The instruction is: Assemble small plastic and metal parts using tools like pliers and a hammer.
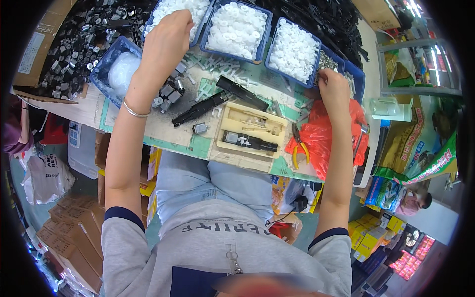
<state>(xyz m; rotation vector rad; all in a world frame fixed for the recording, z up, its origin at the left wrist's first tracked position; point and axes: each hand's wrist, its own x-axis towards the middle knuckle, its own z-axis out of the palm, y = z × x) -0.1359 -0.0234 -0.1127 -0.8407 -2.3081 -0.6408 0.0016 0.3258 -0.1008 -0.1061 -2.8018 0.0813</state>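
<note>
My left hand point(169, 40) reaches over the far-left blue bin point(203, 28) of small white plastic parts. Its fingers are pinched together, and whatever they hold is hidden. At the right, my right hand point(334, 90) has its fingers closed at the near edge of a blue bin of small metal parts point(327, 61); what they grip cannot be made out. Between my forearms lies a cream fixture point(247, 132) with two hollows. A black casing half point(264, 144) rests in the nearer hollow, with a silver motor and a white part in it.
Two black casing pieces point(242, 93) and a loose motor point(200, 128) lie beside the fixture. Yellow-handled pliers point(297, 142) lie right of it, next to a red plastic bag point(316, 133). Blue bins of white parts point(232, 55) stand behind; motors point(170, 96) are heaped left.
</note>
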